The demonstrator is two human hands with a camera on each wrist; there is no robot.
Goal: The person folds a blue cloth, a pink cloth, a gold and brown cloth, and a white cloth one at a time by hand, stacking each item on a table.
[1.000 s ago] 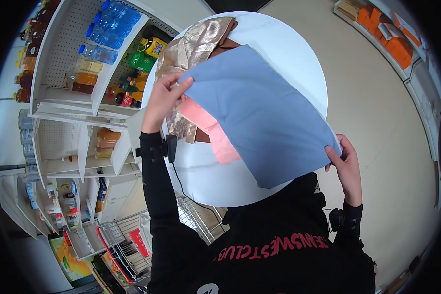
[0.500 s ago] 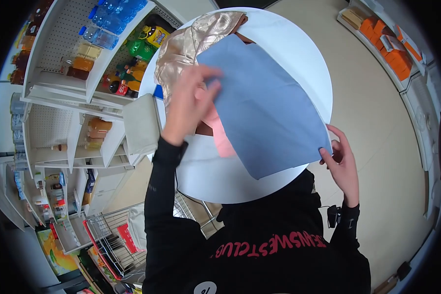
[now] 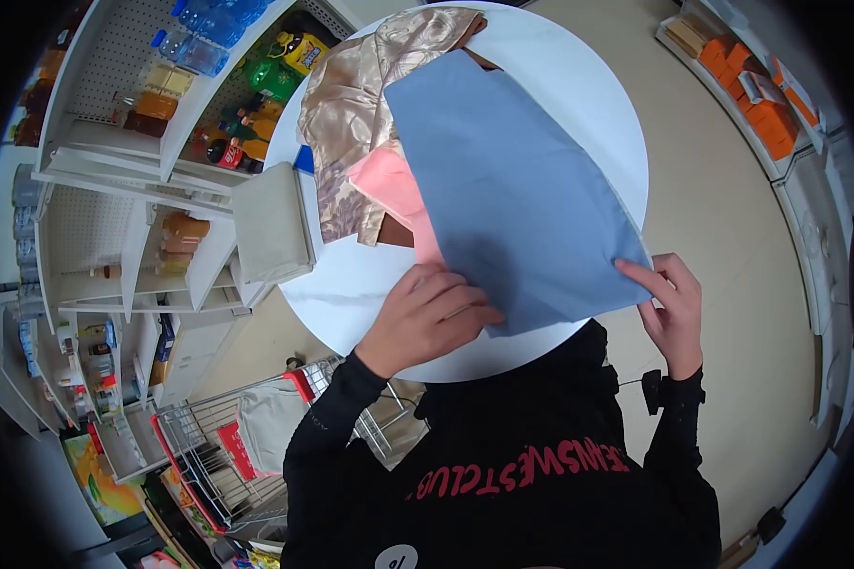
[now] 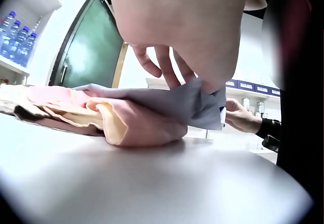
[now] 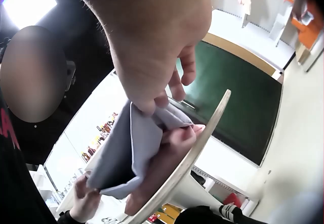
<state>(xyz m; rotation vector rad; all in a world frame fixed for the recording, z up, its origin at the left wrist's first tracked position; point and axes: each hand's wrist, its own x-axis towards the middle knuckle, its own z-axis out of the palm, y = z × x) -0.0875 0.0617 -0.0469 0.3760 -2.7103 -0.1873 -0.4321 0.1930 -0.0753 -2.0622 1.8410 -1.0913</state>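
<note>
A blue-grey cloth point(image 3: 522, 190) lies spread over pink cloth point(image 3: 391, 185) on the round white table point(image 3: 342, 294). At its near left corner my left hand point(image 3: 432, 318) pinches the edge; the left wrist view shows the fingers point(image 4: 164, 64) over the lifted blue-grey fabric point(image 4: 167, 100). My right hand point(image 3: 672, 313) grips the near right corner between thumb and fingers, at the table's edge. In the right wrist view the cloth point(image 5: 147, 138) hangs in a fold below my right hand point(image 5: 157, 47), with pink fabric under it.
Shiny gold patterned fabric point(image 3: 342, 114) with brown parts lies on the table's left. A folded grey-beige item point(image 3: 271, 223) sits beside the table's left edge. Shelves with bottles point(image 3: 190, 52) stand left, a shopping cart point(image 3: 256, 427) lower left, and a shelf with orange boxes point(image 3: 764, 104) upper right.
My left hand has let go of the cloth's far left corner and moved down to the near left corner. My right hand has stayed on its corner.
</note>
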